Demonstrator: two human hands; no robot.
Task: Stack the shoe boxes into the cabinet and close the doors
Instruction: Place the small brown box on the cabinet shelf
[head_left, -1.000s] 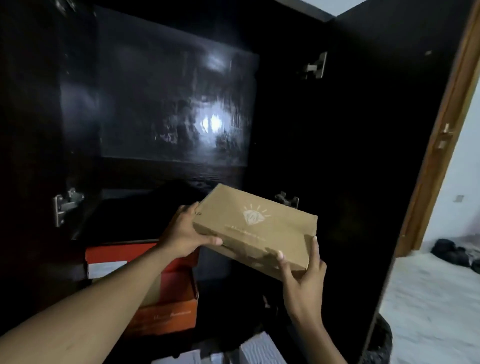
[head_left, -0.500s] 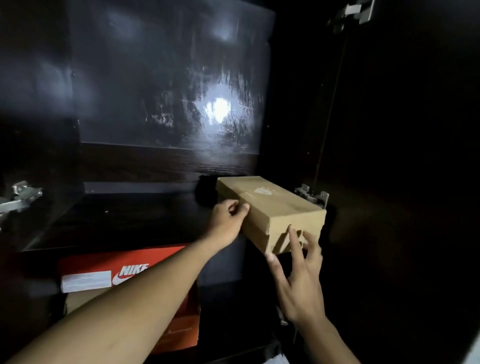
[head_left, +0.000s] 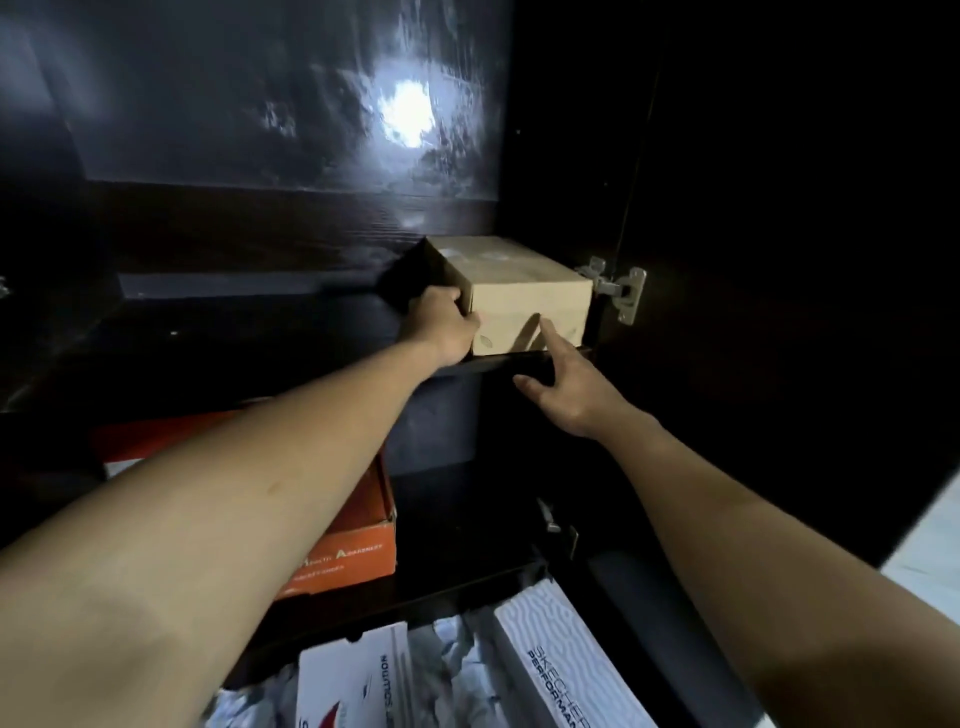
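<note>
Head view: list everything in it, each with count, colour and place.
brown box: 1, tan, upper shelf, right end
orange box: 1, orange, middle shelf, left, partly under the left forearm
white boxes: 2, white with dark print, bottom; the second at
paper: crumpled, pale, between the white boxes
hinges: 2, silver, right wall, one beside the brown box, one lower
shelf: 1, black, under the brown box
cabinet: 1, black, glare on back panel
door: 1, dark, open, right
floor: pale, right edge
left hand: grips the brown box's near left corner
right hand: fingers straight, forefinger at the brown box's front
</note>
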